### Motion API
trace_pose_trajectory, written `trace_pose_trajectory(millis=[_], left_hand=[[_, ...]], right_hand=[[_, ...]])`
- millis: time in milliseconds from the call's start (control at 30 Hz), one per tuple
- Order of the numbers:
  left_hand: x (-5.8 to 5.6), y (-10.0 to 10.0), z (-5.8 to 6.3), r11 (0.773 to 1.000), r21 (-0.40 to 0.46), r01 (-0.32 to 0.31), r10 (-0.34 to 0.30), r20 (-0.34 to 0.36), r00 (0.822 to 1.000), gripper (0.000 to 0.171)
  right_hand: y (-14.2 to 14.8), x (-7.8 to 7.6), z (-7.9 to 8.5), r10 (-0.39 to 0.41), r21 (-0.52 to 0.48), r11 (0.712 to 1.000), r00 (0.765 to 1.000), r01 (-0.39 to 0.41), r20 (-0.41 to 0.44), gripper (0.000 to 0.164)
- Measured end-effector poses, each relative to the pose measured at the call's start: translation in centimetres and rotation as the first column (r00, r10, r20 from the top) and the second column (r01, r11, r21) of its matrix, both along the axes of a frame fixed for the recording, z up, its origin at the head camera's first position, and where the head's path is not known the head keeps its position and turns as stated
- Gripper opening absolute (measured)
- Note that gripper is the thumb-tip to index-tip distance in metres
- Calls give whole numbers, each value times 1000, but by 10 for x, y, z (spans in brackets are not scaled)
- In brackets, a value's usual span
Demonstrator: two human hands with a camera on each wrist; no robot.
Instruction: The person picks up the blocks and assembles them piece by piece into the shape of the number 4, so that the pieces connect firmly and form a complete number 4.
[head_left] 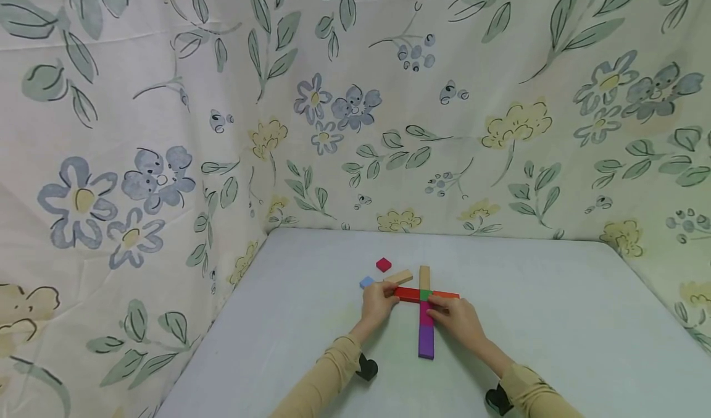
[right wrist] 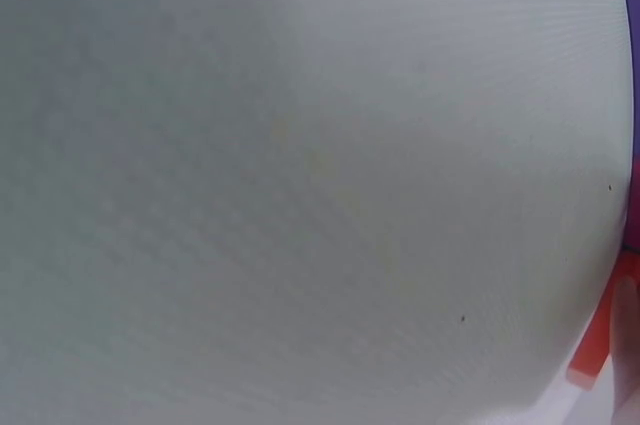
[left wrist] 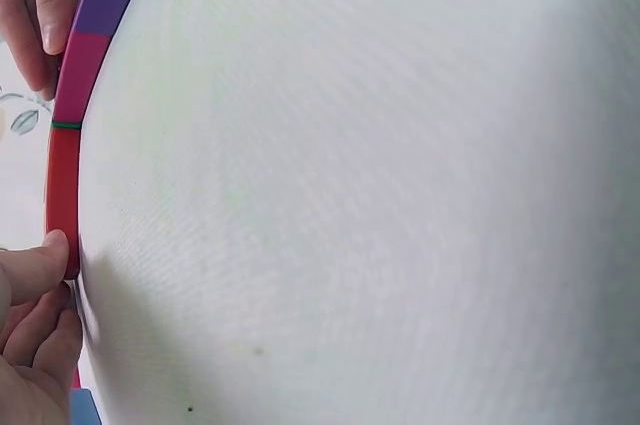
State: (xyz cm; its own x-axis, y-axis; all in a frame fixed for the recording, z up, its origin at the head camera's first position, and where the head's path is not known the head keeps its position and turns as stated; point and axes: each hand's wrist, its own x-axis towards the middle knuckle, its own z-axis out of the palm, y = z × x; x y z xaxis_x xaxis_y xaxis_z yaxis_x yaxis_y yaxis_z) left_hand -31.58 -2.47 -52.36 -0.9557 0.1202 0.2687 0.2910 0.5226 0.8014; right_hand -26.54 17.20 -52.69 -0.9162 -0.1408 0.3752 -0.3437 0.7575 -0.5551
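Flat coloured blocks form a cross on the white table: a green block (head_left: 426, 295) at the centre, a natural wood block (head_left: 424, 277) beyond it, magenta (head_left: 426, 314) and purple (head_left: 426, 342) blocks on the near side. On the left arm of the cross is a red block (head_left: 408, 294); my left hand (head_left: 378, 304) pinches its outer end, thumb on its near side. An orange-red block (right wrist: 594, 333) makes the right arm. Over the junction, my right hand (head_left: 460, 320) touches the blocks with extended fingers by the green and magenta pieces, partly covering the orange-red one.
Beyond my left hand lie a loose wood block (head_left: 399, 276), a light blue block (head_left: 367, 282) and a red hexagonal block (head_left: 383, 264). Black heart-shaped pieces (head_left: 367, 367) sit at both sleeves. Flowered cloth (head_left: 355, 158) hangs behind the table (head_left: 555, 319) and along its sides.
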Motion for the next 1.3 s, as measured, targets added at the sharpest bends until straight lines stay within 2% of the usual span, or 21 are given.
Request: trace_pose_trajectory(millis=[200,267,467,767,933,1000,1100,1300], left_hand=[[1,0,1,1000,-16,-9,10,8,1000,25],[1,0,1,1000,-19,-11,11,7,1000,26],[0,-2,0,999,-38,-11,11,-10,1000,26],[0,-4,-1,999,-39,-3,2,-12,1000,26],[0,-5,4,1000,-27,-12,13,6,1000,27],[0,-6,7,1000,-13,-12,12,7,1000,26],[-2,-10,12,1000,5,5,-5,-28,1000,25],[-10,-24,29,999,-25,28,-29,-33,999,29]], right_hand=[[0,2,1,36,-22,999,990,-40,-139,31],[0,2,0,40,-22,999,987,-44,-158,30],[0,0,-1,-1,3,1000,998,1,-65,31],[0,-1,1,-11,12,1000,1000,11,-20,31],[0,-2,-1,-14,19,1000,1000,14,-19,31],[0,-2,-1,-15,15,1000,1000,15,-25,31],[0,-1,0,-14,15,1000,1000,14,-27,32],[0,0,1,-8,13,1000,1000,8,-26,31]])
